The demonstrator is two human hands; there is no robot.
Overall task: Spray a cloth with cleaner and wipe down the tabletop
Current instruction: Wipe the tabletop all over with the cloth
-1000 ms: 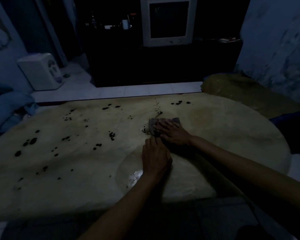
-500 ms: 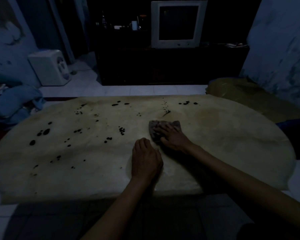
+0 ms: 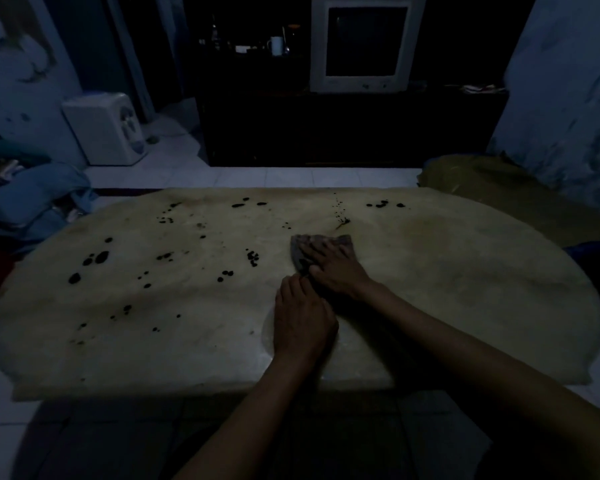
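A pale stone tabletop point(image 3: 447, 289) fills the middle of the dim view, spattered with dark spots point(image 3: 97, 258) mostly on its left half. A small grey cloth point(image 3: 303, 242) lies near the table's centre. My right hand point(image 3: 333, 268) presses flat on the cloth with fingers spread. My left hand point(image 3: 300, 317) rests palm down on the bare tabletop just in front of it, fingertips close to the cloth's near edge. No spray bottle is in view.
A dark cabinet point(image 3: 343, 129) with a white monitor point(image 3: 364, 43) and a mug point(image 3: 276, 46) stands beyond the table. A white appliance point(image 3: 108, 128) sits on the tiled floor at back left. Blue clothes point(image 3: 32, 199) lie left, an olive cushion point(image 3: 506, 188) right.
My right hand has slid the cloth slightly left and nearer over the tabletop. My left hand stays planted on the table. The camera has shifted, showing more of the near floor.
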